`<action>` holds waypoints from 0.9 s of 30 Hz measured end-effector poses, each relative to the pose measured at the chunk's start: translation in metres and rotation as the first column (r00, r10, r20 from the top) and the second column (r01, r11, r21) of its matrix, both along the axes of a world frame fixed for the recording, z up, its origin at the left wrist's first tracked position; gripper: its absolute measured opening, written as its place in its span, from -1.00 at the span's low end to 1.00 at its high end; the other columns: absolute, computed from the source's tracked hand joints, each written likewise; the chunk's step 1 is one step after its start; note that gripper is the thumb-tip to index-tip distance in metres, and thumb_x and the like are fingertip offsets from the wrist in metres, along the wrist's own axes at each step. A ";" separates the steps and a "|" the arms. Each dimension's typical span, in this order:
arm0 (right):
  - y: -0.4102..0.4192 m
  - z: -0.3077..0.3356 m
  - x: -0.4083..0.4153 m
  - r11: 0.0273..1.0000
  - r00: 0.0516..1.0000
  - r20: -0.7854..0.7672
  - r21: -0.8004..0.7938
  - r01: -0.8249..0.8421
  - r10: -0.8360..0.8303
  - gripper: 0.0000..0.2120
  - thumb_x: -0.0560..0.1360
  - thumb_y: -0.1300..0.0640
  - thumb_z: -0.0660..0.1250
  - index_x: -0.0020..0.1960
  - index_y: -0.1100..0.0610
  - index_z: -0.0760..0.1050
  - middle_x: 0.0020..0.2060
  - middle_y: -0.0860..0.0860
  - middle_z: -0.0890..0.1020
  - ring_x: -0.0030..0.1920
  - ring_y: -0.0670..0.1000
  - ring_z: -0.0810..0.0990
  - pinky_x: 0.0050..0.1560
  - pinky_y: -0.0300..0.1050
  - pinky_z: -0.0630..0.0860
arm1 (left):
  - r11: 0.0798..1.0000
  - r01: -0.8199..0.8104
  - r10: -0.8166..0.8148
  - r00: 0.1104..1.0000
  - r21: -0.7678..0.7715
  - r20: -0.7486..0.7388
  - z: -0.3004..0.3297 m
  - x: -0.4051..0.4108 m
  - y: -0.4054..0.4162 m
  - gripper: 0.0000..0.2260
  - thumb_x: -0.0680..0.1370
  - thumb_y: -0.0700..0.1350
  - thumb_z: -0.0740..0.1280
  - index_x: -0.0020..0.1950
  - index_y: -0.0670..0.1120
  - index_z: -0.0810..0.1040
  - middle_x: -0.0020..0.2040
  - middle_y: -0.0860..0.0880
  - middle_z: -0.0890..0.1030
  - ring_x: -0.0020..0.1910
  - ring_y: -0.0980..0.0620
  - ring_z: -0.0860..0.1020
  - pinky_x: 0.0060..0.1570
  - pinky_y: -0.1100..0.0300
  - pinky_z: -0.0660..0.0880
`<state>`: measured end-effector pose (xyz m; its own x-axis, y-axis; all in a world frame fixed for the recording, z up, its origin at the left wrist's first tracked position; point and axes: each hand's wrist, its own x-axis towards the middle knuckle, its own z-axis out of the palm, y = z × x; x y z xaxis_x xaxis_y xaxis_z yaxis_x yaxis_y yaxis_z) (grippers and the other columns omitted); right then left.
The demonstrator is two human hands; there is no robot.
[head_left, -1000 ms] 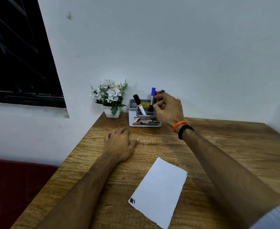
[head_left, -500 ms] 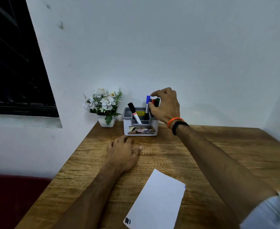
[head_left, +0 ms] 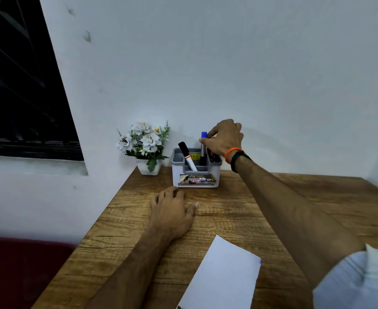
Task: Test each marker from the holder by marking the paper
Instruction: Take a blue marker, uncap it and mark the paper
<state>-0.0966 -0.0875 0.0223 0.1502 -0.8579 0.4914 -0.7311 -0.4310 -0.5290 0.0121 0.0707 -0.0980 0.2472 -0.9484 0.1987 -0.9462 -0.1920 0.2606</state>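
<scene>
- Right hand (head_left: 224,139): mine, reached to the far side of the table, fingers curled over the holder's right compartment and closed around a red marker (head_left: 212,150); thumb lies against the blue marker (head_left: 203,148).
- Left hand (head_left: 172,210): flat on the table, fingers relaxed and slightly spread, holding nothing, just near of the holder.
- Holder (head_left: 197,172): grey-and-white, at the far edge by the wall; blue marker upright in the middle, black marker (head_left: 187,156) leaning left.
- Paper (head_left: 223,275): white sheet, near edge of the table, between my forearms; a small blue mark at its right edge.
- Flowers (head_left: 146,146): white pot, left of the holder.
- Table (head_left: 261,219): wood grain.
</scene>
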 end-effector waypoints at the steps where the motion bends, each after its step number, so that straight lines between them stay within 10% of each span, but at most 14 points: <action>1: 0.003 0.003 -0.001 1.000 0.999 0.051 -0.007 -0.019 0.019 -0.75 0.35 -0.08 0.52 -0.10 0.07 0.69 0.16 0.02 0.53 0.27 0.12 0.37 0.07 -0.05 0.30 | 1.000 0.000 0.000 1.000 0.001 0.001 0.000 0.000 0.000 -0.45 0.58 0.29 0.05 0.45 0.01 0.33 0.51 -0.06 0.26 0.49 -0.07 0.19 0.47 -0.12 0.10; 7: 0.036 0.026 -0.012 0.964 0.880 0.401 -0.185 -0.192 0.253 -0.86 0.37 -0.02 0.52 -0.17 -0.06 0.57 0.07 -0.07 0.60 0.23 0.04 0.47 0.28 0.07 0.36 | 1.000 -0.013 0.013 1.000 0.005 0.001 0.002 -0.001 0.002 -0.46 0.58 0.28 0.06 0.46 0.02 0.33 0.51 -0.05 0.26 0.49 -0.06 0.19 0.47 -0.11 0.09; 11: 0.069 0.037 -0.025 0.931 0.771 0.522 -0.220 -0.293 0.365 -0.85 0.42 0.04 0.51 -0.10 0.07 0.59 -0.09 -0.06 0.66 0.01 -0.05 0.60 0.05 -0.07 0.53 | 0.998 0.022 -0.025 0.997 -0.054 -0.069 0.007 -0.001 0.005 -0.48 0.58 0.25 0.12 0.45 0.00 0.34 0.47 -0.03 0.33 0.44 -0.02 0.28 0.44 -0.08 0.19; 16: 0.112 0.012 -0.050 0.838 0.637 0.615 -0.072 -0.540 0.464 -0.81 0.46 0.05 0.49 -0.07 0.11 0.52 -0.25 0.06 0.74 -0.14 0.06 0.73 0.02 0.06 0.63 | 0.897 -0.039 -0.264 0.752 -0.441 -0.604 0.048 -0.013 0.030 -0.67 0.57 0.14 0.25 0.19 -0.04 0.57 0.10 -0.02 0.65 -0.07 0.11 0.58 -0.06 0.17 0.54; 20: 0.141 -0.025 -0.066 0.855 0.717 0.530 -0.030 -0.517 0.452 -0.73 0.34 -0.06 0.57 -0.13 0.03 0.54 -0.39 0.02 0.66 -0.24 0.16 0.70 -0.13 0.05 0.62 | 0.849 -0.030 -0.480 0.373 -0.528 -0.794 0.075 -0.024 0.050 -0.66 0.47 0.15 0.28 -0.01 -0.08 0.65 -0.12 -0.07 0.69 -0.20 0.05 0.61 -0.26 0.16 0.51; 27: 0.169 -0.057 -0.091 0.862 0.813 0.333 -0.001 -0.507 0.478 -0.59 0.22 -0.02 0.65 -0.09 0.08 0.53 -0.38 -0.08 0.66 -0.38 -0.21 0.62 -0.32 -0.36 0.52 | 0.833 0.167 -0.538 0.461 -0.527 -0.705 0.075 -0.034 0.059 -0.86 0.41 -0.23 0.49 -0.07 -0.22 0.65 -0.19 -0.04 0.70 -0.22 0.10 0.65 -0.27 0.26 0.57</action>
